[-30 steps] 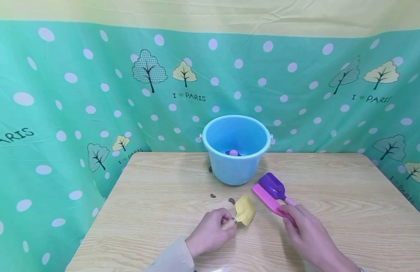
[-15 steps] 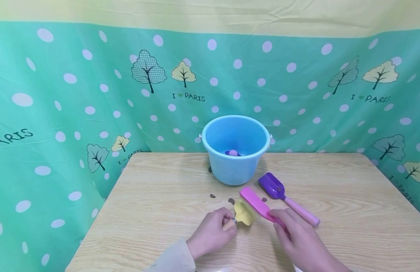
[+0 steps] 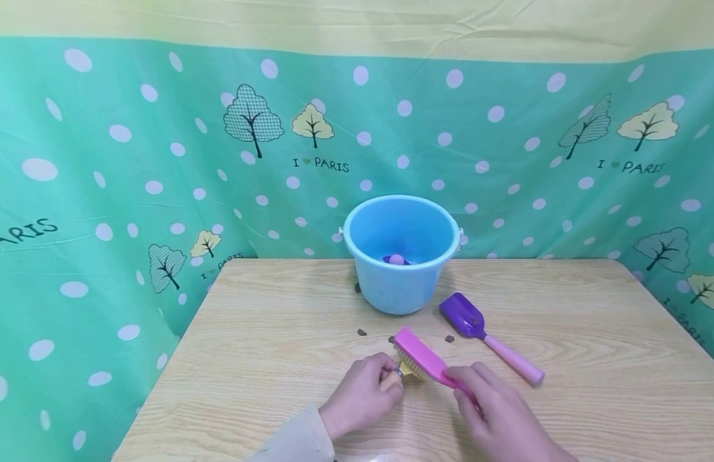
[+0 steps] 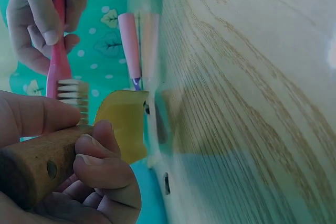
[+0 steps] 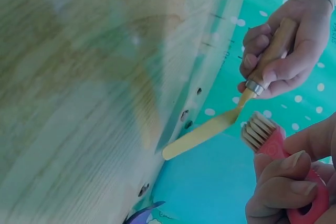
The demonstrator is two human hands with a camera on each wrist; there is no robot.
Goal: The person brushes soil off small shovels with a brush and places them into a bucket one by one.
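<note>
My left hand [image 3: 364, 393] grips the wooden handle of a small yellow hand trowel [image 5: 207, 134], its blade held tilted just over the table. In my right hand [image 3: 498, 414] is a pink scrubbing brush [image 3: 421, 355], pinched by its handle. From the head view the brush head covers most of the trowel blade. Pale bristles [image 4: 72, 94] point toward the blade in the left wrist view; whether they touch it I cannot tell. Small dark bits lie close by, one [image 3: 362, 332] left of the brush and another [image 3: 450, 339] to its right.
A light blue bucket [image 3: 398, 289] stands behind the hands, with a purple item with a pink knob [image 3: 396, 259] inside. Right of it lies a purple shovel [image 3: 463, 316] with a pink handle. Another dark bit [image 3: 358, 288] sits by the bucket's left side. A patterned curtain [image 3: 310, 212] hangs behind the table.
My right hand has moved the brush leftward, away from the purple shovel and over the yellow trowel's blade. The left hand and trowel have barely shifted.
</note>
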